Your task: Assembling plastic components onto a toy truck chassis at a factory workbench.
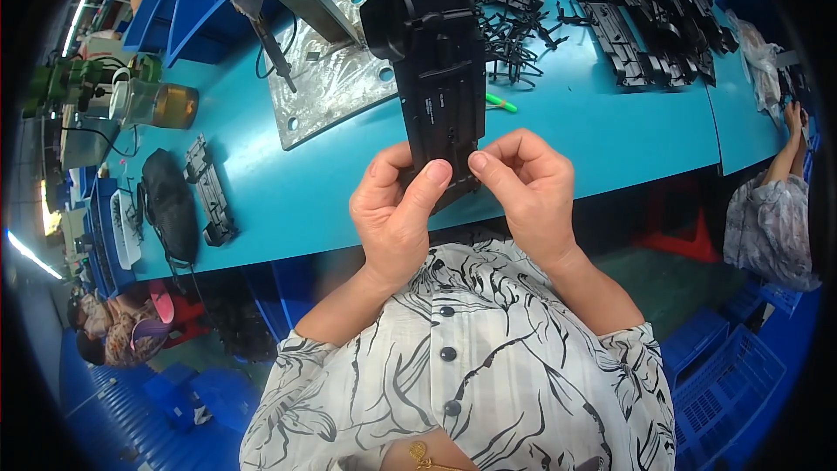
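Observation:
A long black moulded plastic part (443, 92), shaped like a toy car chassis, is held up over the near edge of the table. My left hand (392, 216) is closed on its lower left end, thumb pressed against the face. On the lower right corner my right hand (534, 196) pinches with thumb and bent fingers; whether a smaller piece sits in that pinch cannot be made out. The wider, boxy end of the part points away from me. Behind it, a bright green pen-like tool (501, 104) lies on the table.
On the turquoise table (610, 135) stands a metal press plate (327, 78) with a hanging tool (277, 57). Black frame pieces (519, 44) and chassis parts (623, 30) are heaped at the back. At left are another chassis piece (209, 192), a black pouch (168, 205) and a jar (161, 103). Co-workers sit on both sides.

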Available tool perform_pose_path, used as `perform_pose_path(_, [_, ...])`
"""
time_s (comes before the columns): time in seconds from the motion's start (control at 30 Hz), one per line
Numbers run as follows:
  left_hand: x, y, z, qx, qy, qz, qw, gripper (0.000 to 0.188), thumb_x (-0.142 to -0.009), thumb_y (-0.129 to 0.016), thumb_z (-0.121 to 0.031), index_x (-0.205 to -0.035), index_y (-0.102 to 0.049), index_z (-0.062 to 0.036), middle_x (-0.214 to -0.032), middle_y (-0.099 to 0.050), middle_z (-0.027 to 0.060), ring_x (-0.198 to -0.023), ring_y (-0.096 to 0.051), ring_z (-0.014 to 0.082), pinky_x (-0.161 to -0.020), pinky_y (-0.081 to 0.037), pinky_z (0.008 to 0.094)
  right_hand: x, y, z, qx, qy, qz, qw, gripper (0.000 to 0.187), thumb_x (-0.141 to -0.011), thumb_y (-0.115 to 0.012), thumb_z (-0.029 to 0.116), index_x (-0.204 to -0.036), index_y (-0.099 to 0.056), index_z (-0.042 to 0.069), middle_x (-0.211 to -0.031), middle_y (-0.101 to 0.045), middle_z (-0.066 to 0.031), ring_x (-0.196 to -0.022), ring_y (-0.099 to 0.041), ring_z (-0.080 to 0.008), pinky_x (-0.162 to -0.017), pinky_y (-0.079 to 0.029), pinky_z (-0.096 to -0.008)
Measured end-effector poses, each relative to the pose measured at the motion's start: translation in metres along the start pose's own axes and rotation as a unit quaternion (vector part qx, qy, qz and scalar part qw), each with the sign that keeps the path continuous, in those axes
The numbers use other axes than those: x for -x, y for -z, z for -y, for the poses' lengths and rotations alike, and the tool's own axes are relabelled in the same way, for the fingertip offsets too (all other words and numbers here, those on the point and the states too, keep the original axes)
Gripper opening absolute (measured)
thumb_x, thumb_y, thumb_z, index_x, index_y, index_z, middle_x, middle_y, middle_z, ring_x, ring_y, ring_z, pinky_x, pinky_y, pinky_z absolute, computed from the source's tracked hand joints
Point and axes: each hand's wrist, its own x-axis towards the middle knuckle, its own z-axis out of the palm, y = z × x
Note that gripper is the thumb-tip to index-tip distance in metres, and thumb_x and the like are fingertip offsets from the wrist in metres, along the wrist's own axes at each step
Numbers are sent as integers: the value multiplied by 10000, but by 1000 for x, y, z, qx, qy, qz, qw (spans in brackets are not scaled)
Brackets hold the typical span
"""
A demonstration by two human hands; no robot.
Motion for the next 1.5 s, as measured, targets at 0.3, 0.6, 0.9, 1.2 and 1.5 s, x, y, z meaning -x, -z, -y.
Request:
perform_pose_path(0.3, [2,7,5,-27,-8,-1,1000,185,-855,-606,3,-1038,-576,21,-920,-618,34,-737,-535,41,-620,-442,170,-9,6,6,-58,-122,75,988,123,-801,-662,97,-731,-582,34,-675,-591,-16,-544,-449,-42,-483,-337,-185])
perform_pose_path(0.6, [-8,8,4,-67,-30,12,997,145,-854,-610,2,-996,-597,27,-896,-623,36,-698,-521,46,-578,-433,185,-10,-2,2,45,-25,20,998,75,-820,-652,42,-796,-596,-2,-711,-609,-21,-596,-513,-39,-514,-395,-176])
perform_pose_path(0.9, [-34,12,-12,-355,-363,81,858,323,-664,-693,51,-979,-636,13,-940,-613,150,-763,-579,260,-658,-464,316,-5,-10,9,59,136,54,988,222,-861,-620,84,-1043,-576,-35,-945,-635,-69,-841,-586,-98,-748,-471,-235])
perform_pose_path(1.2, [-27,32,-9,-325,-301,126,888,306,-697,-699,35,-994,-635,-3,-1110,-600,168,-884,-570,262,-768,-445,330,-5,-5,-4,-120,3,44,992,163,-873,-545,69,-988,-608,-29,-962,-636,-74,-851,-590,-125,-762,-455,-263])
perform_pose_path(1.5, [-22,54,-14,-201,-30,-26,979,246,-807,-644,-39,-1048,-608,-6,-903,-634,57,-756,-543,113,-607,-423,230,-14,-19,-8,-204,-125,91,967,211,-872,-518,86,-977,-594,-80,-987,-636,-138,-879,-615,-193,-779,-482,-319])
